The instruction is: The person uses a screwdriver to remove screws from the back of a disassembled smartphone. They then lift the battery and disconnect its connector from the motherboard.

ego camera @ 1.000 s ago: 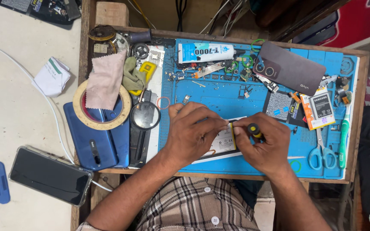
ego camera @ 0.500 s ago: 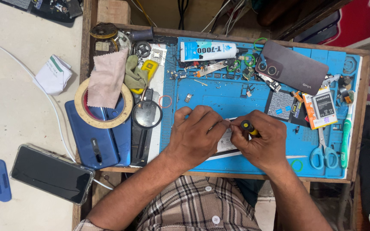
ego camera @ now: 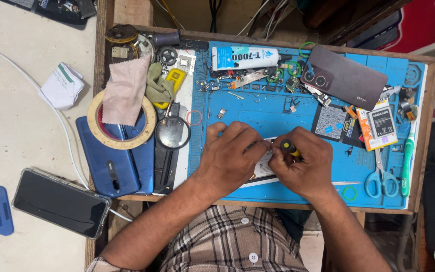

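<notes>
A person in a plaid shirt works at a cluttered repair bench, both hands meeting over an opened phone (ego camera: pixel 262 168) that lies flat on a blue silicone work mat (ego camera: pixel 258 108). The left hand (ego camera: pixel 230 156) is spread over the device, fingers curled down and pressing on its upper edge to steady it; the right hand (ego camera: pixel 303 168) has thumb and forefinger pinched narrow around a small screwdriver (ego camera: pixel 290 148) with a black-and-yellow handle, its tip hidden beneath the fingers. Most of the phone sits under the two palms, only a pale strip showing between them. The device looks thin, rigid and easily damaged, best held by its outer frame rather than its exposed interior; the screwdriver is light and slim and looks best gripped near the knurled end. Beyond the fingertips lie a glue tube (ego camera: pixel 245 57) and a detached back cover (ego camera: pixel 346 78); left of the left hand rests a magnifying glass (ego camera: pixel 172 133), right of the right hand scissors (ego camera: pixel 381 181).
</notes>
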